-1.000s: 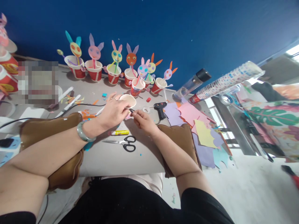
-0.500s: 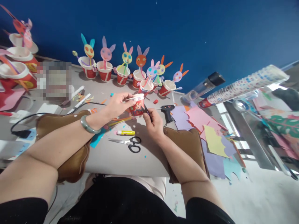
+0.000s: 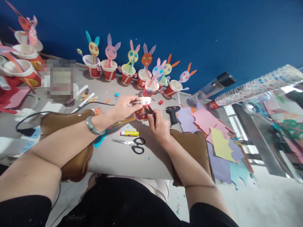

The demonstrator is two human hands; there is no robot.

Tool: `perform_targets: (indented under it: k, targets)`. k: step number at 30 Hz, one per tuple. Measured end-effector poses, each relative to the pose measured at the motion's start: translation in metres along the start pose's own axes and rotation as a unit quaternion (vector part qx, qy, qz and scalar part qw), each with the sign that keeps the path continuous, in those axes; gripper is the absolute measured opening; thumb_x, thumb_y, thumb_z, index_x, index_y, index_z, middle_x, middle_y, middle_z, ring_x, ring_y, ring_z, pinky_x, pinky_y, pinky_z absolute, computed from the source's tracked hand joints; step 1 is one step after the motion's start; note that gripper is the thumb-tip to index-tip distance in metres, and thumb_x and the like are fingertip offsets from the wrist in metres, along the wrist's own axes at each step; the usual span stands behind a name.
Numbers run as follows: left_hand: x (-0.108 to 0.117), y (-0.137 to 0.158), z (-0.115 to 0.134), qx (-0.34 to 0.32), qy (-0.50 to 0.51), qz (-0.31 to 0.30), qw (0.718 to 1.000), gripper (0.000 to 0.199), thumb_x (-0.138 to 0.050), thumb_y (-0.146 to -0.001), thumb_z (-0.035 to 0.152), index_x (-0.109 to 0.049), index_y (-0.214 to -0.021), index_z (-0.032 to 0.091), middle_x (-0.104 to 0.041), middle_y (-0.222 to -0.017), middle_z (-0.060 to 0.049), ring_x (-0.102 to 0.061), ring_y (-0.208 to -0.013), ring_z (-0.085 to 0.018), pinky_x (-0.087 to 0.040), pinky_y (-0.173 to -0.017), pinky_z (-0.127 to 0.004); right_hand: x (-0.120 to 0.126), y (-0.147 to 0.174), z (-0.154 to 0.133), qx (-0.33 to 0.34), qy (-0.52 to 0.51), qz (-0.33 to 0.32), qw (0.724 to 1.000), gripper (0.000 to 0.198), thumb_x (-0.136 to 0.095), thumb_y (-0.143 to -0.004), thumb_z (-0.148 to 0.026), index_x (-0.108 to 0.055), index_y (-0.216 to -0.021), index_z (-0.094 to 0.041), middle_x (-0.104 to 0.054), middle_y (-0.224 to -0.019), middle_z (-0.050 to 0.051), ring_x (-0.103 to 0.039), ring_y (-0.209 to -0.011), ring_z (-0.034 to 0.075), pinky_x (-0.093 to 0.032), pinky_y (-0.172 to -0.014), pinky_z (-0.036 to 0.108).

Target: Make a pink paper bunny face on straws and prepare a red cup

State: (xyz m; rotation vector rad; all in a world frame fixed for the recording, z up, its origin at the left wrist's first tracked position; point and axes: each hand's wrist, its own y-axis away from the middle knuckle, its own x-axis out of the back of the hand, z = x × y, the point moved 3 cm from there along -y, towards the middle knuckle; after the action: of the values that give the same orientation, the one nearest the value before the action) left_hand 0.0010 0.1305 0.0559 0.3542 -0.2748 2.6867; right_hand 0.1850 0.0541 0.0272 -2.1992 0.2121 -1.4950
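My left hand [image 3: 126, 108] grips a red printed paper cup [image 3: 141, 111] by its side and white rim, fingers closed around the left edge. The cup stands nearly upright above the table. In my closed right hand [image 3: 159, 124] is a dark pointed tool [image 3: 150, 111], its tip against or just in front of the cup's right side; its exact kind is hard to make out. Below the cup lie a yellow glue stick [image 3: 129, 133] and black-handled scissors [image 3: 131, 143], blades pointing left.
Several red cups with paper rabbit figures [image 3: 111, 53] line the back by the blue wall. A black glue gun [image 3: 173, 114] lies right of my hands, near coloured paper sheets [image 3: 222, 143] and a long stack of cups [image 3: 258, 85]. Brown cushions [image 3: 191, 148] flank my forearms.
The cup has turned more upright, and its front faces me more. The dark tool's tip stays close to its right side. The whole view has shifted slightly.
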Motion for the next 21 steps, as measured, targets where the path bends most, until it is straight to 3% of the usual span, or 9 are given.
perform_targets:
  k: [8,13,21]
  targets:
    - [-0.0013,0.0033,0.0053,-0.011,-0.052,0.055,0.997,0.009,-0.073,-0.081,0.024,-0.071,-0.08,0.016,-0.075,-0.078,0.0,-0.064,-0.074,-0.012,-0.05,-0.073,-0.024,0.0028,0.0004,-0.0026,0.011,0.029,0.006,0.999,0.054,-0.025,-0.11,-0.054,-0.063,-0.113,-0.014,-0.071,-0.075,0.008,-0.064,-0.063,0.019,-0.036,-0.055,0.028]
    - [-0.0002,0.0049,0.0082,0.012,-0.035,0.066,0.997,0.01,-0.07,-0.084,0.025,-0.073,-0.083,0.015,-0.075,-0.077,-0.001,-0.06,-0.062,-0.01,-0.048,-0.058,-0.021,0.0027,0.0007,-0.0041,0.008,0.0,-0.018,1.0,0.053,-0.026,-0.11,-0.055,-0.062,-0.113,-0.016,-0.072,-0.082,0.009,-0.063,-0.065,0.019,-0.038,-0.057,0.029]
    - [-0.002,0.006,0.0083,-0.021,-0.056,0.051,0.997,0.012,-0.068,-0.085,0.025,-0.074,-0.085,0.015,-0.077,-0.082,-0.002,-0.066,-0.074,-0.013,-0.052,-0.072,-0.024,0.0006,0.0,-0.0005,-0.003,-0.005,-0.019,1.0,0.052,-0.026,-0.11,-0.054,-0.061,-0.115,-0.015,-0.071,-0.079,0.008,-0.061,-0.062,0.019,-0.037,-0.058,0.03]
